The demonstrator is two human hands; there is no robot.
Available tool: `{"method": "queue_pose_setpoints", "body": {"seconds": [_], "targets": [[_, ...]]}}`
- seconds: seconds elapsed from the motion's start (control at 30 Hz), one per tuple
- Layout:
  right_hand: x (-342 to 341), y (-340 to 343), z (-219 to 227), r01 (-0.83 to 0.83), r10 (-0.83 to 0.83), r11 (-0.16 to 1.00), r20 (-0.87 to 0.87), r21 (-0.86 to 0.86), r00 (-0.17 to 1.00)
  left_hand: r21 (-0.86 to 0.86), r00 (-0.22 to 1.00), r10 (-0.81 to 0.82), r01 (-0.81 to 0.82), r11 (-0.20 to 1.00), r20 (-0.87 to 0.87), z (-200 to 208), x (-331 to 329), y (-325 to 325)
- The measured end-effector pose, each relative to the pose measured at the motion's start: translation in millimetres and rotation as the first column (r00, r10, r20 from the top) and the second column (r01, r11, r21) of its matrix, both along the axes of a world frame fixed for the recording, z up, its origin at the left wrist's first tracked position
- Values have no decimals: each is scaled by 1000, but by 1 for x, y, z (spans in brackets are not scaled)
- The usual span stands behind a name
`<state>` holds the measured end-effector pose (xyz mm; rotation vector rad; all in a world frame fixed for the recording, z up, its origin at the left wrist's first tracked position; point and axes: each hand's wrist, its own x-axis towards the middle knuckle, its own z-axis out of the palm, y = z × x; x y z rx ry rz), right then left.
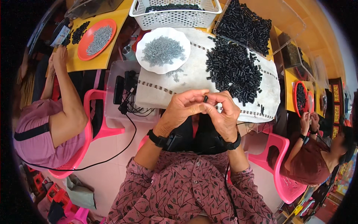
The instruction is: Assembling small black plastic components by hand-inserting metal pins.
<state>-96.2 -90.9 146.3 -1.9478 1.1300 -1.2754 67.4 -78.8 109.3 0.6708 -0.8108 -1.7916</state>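
Note:
In front of my chest, above the near edge of the cloth-covered table (156,98), a small black tube-like piece (205,99) is pinched between my fingertips. My left hand (183,107) has thumb and index finger closed at its left side. From the right, the closed thumb and index finger of my right hand (225,110) meet it. Whether a metal part is with it I cannot make out. Beyond my hands lies a heap of similar black pieces (233,71). A white scalloped plate (142,64) carries a mound of small silver metal pieces (164,50), some spilled beside it.
A white perforated basket (175,19) and a clear bin of black pieces (244,26) stand at the back. Co-workers sit left (52,130) and right (311,160) on pink chairs. A clear box of cables (130,100) stands left; a black cable (123,149) trails from it.

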Motion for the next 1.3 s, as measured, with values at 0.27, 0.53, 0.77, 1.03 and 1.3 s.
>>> {"method": "queue_pose_setpoints", "body": {"seconds": [0.27,0.53,0.77,1.03,1.3], "targets": [[1,2,-2,-42,49,996,-92,75,995,15,970,114,-120,993,217,-3,-1,-4],[-48,-16,-8,280,-264,953,-134,118,955,68,896,311,-349,935,317,-8,8,-10],[-68,-7,-16,378,-349,919,-215,112,912,22,802,254,-315,949,541,-9,5,-8],[-54,1,-31,309,-238,945,-435,102,869,-625,201,644,-156,765,739,-16,-2,-4],[-37,-3,-22,248,-180,958,-370,146,911,-607,187,619,-121,785,763,-10,-1,-2]]}}
